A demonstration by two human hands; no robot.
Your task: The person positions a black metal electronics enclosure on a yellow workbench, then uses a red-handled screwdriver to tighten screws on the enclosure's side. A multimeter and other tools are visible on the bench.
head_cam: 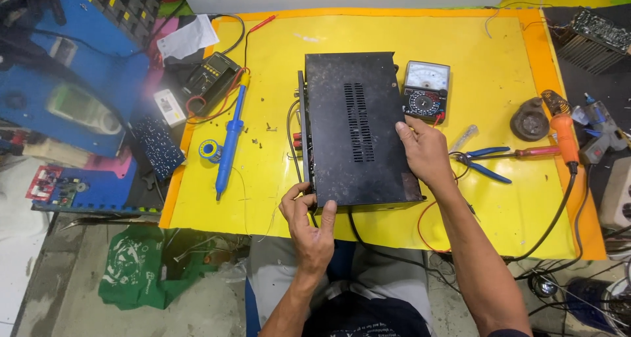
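While the black metal case (358, 130) lies flat in the middle of the yellow mat (486, 80), both hands rest on it. The left hand (310, 222) grips the near left corner, thumb up on the top panel and the other fingers curled around the edge beside the red connectors (297, 140). The right hand (426, 151) lies against the case's right side, its fingers held close together and pressed to the edge, thumb toward the top panel. A row of vent slots (358, 121) runs down the panel's centre (the paint looks scuffed and dusty). Just beyond the right hand sits an analog multimeter (426, 90), touching or nearly touching the case. Blue-handled pliers (483, 161) lie near the right wrist. A blue desoldering pump (230, 140) and a solder spool (210, 150) lie left of the case, well apart from it, with a dark digital meter (210, 79) beyond them.
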